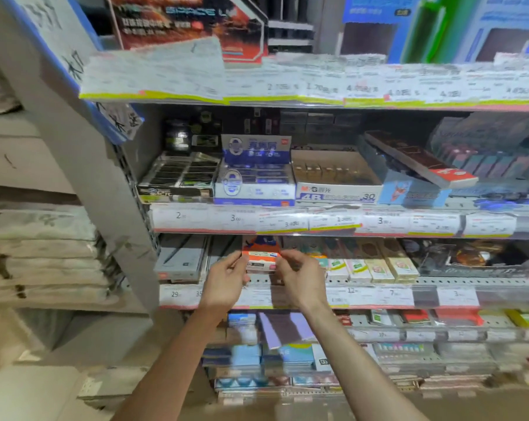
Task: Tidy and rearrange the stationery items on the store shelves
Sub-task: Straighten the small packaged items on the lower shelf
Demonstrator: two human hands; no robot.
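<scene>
A small orange and white stationery box (260, 260) sits at the front of the third shelf (439, 281), on a stack of like boxes. My left hand (226, 281) pinches its left end and my right hand (299, 276) pinches its right end, with both arms reaching up from below. Grey flat boxes (181, 262) lie to the left of it. Pastel eraser packs (375, 267) stand in a row to the right.
The shelf above carries open display boxes: a black one (178, 180), a blue and white one (254, 180), a 4B eraser box (336, 180). A grey upright post (111, 189) bounds the shelves on the left. Lower shelves hold blue packs (257, 357).
</scene>
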